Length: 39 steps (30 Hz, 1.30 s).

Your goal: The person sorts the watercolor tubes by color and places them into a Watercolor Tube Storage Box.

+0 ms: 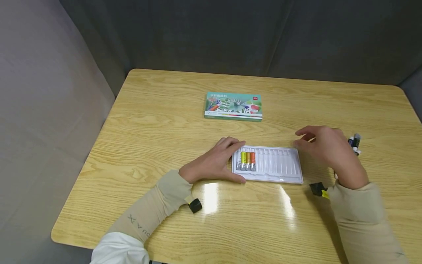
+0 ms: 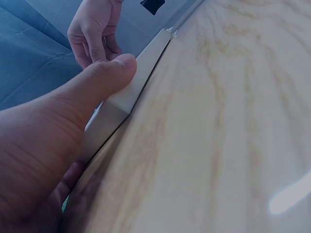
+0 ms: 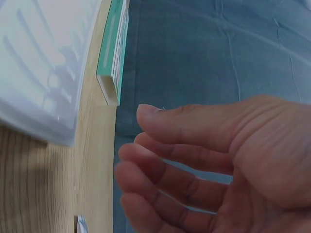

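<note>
A white plastic paint tray (image 1: 278,165) lies flat, its slots running side by side. Several small paint tubes (image 1: 253,161), silvery white, yellow, ochre and orange-red, fill the slots at its left end. My left hand (image 1: 215,159) holds that end, thumb at the near edge and fingers at the far edge. In the left wrist view, its thumb (image 2: 104,80) presses along the tray's side wall (image 2: 146,73). Just off the tray's right end hovers my right hand (image 1: 329,146), fingers loosely bent. The right wrist view shows nothing between its fingers (image 3: 170,177).
Several dark loose paint tubes (image 1: 356,140) lie on the wooden table (image 1: 158,121) beyond my right hand, partly hidden by it. A green illustrated paint box (image 1: 233,106) lies behind the tray. Dark curtain (image 1: 204,36) hangs along the table's far edge.
</note>
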Each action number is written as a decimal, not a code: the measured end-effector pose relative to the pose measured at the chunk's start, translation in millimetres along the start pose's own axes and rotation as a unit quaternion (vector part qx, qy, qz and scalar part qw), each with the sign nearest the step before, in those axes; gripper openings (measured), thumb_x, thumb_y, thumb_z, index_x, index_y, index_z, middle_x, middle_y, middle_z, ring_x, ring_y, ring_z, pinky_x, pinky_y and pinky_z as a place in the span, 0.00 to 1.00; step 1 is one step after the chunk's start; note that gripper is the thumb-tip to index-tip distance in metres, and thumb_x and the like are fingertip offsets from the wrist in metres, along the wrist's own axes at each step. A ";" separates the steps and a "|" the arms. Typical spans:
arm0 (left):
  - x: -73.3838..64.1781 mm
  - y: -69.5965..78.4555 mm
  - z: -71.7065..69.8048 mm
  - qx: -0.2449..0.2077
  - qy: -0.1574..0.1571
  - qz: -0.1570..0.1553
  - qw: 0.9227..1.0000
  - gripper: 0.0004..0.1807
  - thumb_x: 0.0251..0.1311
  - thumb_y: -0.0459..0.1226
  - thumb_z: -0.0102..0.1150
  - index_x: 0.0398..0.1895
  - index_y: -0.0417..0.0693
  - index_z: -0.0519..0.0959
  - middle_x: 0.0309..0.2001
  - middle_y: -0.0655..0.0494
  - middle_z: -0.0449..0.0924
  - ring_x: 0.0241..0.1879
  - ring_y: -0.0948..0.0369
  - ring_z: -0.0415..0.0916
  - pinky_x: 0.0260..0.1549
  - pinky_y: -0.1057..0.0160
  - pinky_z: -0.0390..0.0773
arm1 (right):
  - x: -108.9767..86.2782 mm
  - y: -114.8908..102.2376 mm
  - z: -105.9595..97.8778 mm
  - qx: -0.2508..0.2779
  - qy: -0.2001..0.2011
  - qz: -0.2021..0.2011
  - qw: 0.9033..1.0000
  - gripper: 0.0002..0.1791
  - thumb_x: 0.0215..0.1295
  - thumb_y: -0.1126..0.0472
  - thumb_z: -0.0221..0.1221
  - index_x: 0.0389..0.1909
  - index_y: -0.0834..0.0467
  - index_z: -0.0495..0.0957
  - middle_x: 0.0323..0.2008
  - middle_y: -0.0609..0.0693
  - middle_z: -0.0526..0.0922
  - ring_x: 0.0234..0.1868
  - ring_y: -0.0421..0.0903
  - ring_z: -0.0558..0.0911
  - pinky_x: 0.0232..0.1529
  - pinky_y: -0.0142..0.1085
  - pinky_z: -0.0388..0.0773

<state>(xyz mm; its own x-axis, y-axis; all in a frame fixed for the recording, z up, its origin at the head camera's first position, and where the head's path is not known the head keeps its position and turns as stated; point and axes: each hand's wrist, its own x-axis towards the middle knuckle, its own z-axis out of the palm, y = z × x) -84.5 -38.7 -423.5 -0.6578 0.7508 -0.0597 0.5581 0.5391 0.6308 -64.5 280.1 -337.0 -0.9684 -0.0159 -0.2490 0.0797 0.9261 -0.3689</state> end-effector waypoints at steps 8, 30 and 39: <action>-0.2 0.2 -0.5 0.002 -0.001 -0.001 1.000 0.64 0.49 0.69 0.72 0.84 0.54 0.53 0.75 0.57 0.60 0.73 0.61 0.57 0.75 0.57 0.66 | 0.9 19.0 -7.8 -0.015 -0.018 0.004 1.000 0.26 0.75 0.46 0.58 0.63 0.61 0.78 0.56 0.66 0.84 0.52 0.63 0.80 0.42 0.48 0.73; 0.0 0.3 -0.6 0.006 0.002 0.003 1.000 0.64 0.49 0.68 0.72 0.84 0.53 0.53 0.74 0.57 0.60 0.73 0.62 0.58 0.75 0.58 0.67 | 8.8 58.8 -12.6 -0.045 -0.023 0.051 0.997 0.23 0.70 0.55 0.59 0.55 0.71 0.78 0.40 0.68 0.86 0.30 0.55 0.77 0.24 0.39 0.67; 0.1 0.0 -0.4 0.003 0.002 0.003 1.000 0.64 0.49 0.68 0.73 0.84 0.53 0.53 0.74 0.57 0.61 0.73 0.62 0.58 0.75 0.58 0.67 | 14.2 65.5 -9.0 -0.051 -0.036 0.051 0.997 0.26 0.67 0.55 0.63 0.56 0.71 0.77 0.40 0.67 0.86 0.31 0.56 0.77 0.24 0.39 0.67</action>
<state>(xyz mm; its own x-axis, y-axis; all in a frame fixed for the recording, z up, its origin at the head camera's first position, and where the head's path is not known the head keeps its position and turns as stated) -84.7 -38.7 -423.2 -0.6558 0.7531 -0.0525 0.5659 0.5365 0.6261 -75.1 343.9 -356.6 -0.9368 0.0570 -0.3452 0.1492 0.9575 -0.2467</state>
